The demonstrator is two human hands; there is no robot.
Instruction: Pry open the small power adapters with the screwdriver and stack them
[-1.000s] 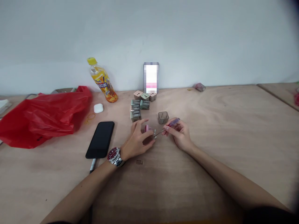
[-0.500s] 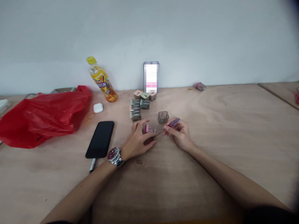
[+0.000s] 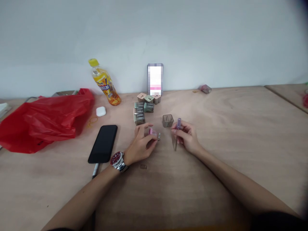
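My left hand (image 3: 142,142) wears a wristwatch and is curled around a pink pencil sharpener top (image 3: 152,132); its fingers partly cover it. A small metal piece (image 3: 159,136), seemingly a blade, shows by the fingertips. In my right hand (image 3: 189,136) is a small screwdriver (image 3: 178,124) with a clear purple handle, its shaft angled down toward the table. Between the hands, a little farther back, stands a smoky see-through sharpener container (image 3: 167,120), open at the top. Nearer me lies a small brownish, see-through piece (image 3: 143,166), too small to make out.
Several sharpeners (image 3: 139,118) sit in a cluster before a propped-up phone (image 3: 155,78). To the left are a black phone (image 3: 103,143), a white earbud case (image 3: 101,111), a drink bottle (image 3: 106,83) and a red plastic bag (image 3: 53,122). Another pink sharpener (image 3: 206,89) rests by the wall.
The screwdriver has swung from pointing left at the left hand to pointing down, its tip away from that hand. My left fingers have shifted slightly around the pink sharpener top.
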